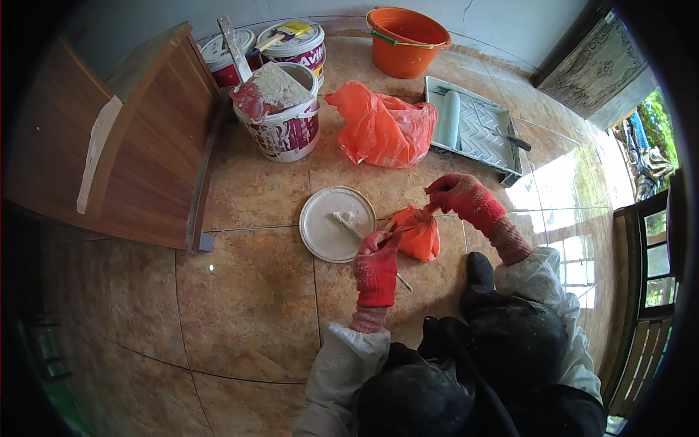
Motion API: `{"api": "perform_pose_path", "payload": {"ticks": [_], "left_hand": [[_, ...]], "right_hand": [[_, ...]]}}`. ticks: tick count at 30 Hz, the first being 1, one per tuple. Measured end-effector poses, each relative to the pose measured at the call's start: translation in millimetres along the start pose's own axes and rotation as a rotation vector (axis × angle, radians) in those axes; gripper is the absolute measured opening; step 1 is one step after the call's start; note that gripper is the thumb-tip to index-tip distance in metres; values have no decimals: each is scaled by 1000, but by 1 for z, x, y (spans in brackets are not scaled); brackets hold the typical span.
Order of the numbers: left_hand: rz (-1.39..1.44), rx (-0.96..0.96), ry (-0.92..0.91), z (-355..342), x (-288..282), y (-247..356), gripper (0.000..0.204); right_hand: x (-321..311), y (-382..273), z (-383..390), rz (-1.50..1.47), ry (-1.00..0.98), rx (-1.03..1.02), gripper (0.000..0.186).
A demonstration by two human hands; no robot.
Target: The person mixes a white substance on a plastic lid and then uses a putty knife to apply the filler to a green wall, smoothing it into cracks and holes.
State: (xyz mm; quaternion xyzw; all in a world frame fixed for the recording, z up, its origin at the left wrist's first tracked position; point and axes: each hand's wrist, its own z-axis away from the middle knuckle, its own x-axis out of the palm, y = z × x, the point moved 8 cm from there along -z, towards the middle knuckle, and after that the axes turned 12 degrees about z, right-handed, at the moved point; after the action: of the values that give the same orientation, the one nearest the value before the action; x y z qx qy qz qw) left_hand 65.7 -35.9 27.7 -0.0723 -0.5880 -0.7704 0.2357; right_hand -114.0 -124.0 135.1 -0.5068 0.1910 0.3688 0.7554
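A small orange plastic bag (419,239) hangs near the floor with something bulky inside; its contents are hidden. My left hand (376,266), in a dusty red glove, pinches one end of its gathered top. With closed fingers, my right hand (467,198), gloved alike, holds the other end of the top. Beside the bag lies a round white bucket lid (320,231) smeared with pale paste. A thin tool (348,223) with a paste-covered end rests on the lid; its middle passes behind my left hand.
Ahead stand a paste-smeared bucket (285,132) with a broad scraper, two lidded buckets (295,42) behind it, and an orange basin (406,44). A larger orange bag (382,127) lies beside a roller tray (484,131). Wooden furniture (156,146) stands left.
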Motion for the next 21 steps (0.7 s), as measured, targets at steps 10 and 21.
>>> {"api": "perform_pose_path", "payload": {"ticks": [10,21], "left_hand": [[-342,174,-226,18,33,1,36],[-161,146,13,4,32,-2,29]], "right_hand": [[9,21,-31,-74,73,-147,18],[-7,77,-32,-638,-103,-62,27]]}}
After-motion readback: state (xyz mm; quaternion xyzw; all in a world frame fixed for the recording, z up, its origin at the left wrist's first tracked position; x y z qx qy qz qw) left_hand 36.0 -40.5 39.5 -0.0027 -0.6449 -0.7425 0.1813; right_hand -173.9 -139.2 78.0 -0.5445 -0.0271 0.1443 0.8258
